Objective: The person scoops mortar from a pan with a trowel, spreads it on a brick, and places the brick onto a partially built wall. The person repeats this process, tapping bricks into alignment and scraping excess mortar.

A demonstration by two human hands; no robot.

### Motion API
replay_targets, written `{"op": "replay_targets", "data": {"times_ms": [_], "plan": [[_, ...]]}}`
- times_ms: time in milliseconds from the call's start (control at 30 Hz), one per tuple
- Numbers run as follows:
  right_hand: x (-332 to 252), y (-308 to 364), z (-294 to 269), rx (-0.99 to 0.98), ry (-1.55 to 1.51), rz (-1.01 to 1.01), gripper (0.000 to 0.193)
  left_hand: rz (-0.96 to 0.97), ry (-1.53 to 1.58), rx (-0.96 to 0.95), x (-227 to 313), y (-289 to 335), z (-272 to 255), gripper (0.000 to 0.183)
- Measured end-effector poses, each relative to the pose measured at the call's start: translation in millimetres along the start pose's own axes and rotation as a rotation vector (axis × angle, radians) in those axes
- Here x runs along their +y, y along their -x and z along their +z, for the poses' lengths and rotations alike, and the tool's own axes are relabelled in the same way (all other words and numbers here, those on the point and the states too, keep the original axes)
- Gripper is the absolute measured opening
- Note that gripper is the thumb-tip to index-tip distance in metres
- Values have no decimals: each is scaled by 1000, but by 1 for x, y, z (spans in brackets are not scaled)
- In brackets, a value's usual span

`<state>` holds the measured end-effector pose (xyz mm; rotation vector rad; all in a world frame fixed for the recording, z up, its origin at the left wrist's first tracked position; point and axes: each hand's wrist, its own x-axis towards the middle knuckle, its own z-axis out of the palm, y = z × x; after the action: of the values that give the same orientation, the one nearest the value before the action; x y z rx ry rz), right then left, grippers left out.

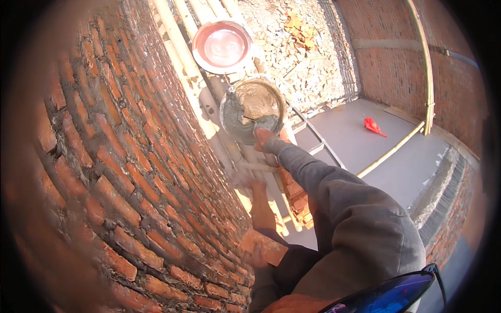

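**Bricklayer on scaffold, one hand at the mortar pan, the other holding a brick**

Seen from above, a person in a grey long sleeve works beside a curved red brick wall (120, 172) on the left; many courses already stand with mortar in the joints, so the walling looks well advanced here, though the wall's top edge is out of sight and how much is left cannot be judged. The right hand (267, 140) reaches forward to the rim of a round metal pan (229, 122) resting on bamboo scaffold poles (180, 44); its grip seems closed around a tool handle dipping into the pan, though the tool is hard to make out. The pan holds wet grey-brown mortar (260, 99), roughly half full. Just beyond sits a second round pan (223, 46), shiny and reddish inside, apparently empty. The left hand (255, 256), low against the body, pinches a flat red brick (263, 245); more bricks (295, 195) are stacked below on the scaffold.
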<state>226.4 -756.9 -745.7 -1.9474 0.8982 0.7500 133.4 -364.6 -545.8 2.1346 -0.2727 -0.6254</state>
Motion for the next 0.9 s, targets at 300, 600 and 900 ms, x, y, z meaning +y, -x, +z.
{"op": "replay_targets", "data": {"times_ms": [300,600,900], "plan": [[3,70,-139,47,401,-79,28,-759,430,64,48,-28,11,39],[-43,-23,30,194,600,-227,33,-748,554,109,29,-16,8,35],[63,98,-83,48,108,-148,54,100,-91,-107,-56,14,-4,36]]}}
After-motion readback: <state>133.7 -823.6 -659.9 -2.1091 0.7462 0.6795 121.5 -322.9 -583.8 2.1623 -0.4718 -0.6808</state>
